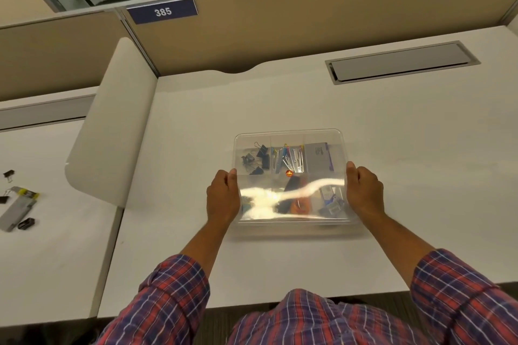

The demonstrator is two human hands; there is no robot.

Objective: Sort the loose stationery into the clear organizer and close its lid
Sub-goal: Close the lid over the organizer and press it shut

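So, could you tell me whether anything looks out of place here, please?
Yes: the left hand and right hand grip the clear organizer, lid apparently on, yet a binder clip, a grey stapler-like item and a small black piece lie loose on the neighbouring desk at left.

The sleeves (173, 297) are showing red-and-blue plaid with white lines. Black binder clips (260, 154) and an orange item (301, 206) are showing through the clear organizer (288, 134); the desk (196, 126) is looking white.

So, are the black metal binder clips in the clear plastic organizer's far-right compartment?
No, the binder clips lie in the far-left compartment of the organizer.
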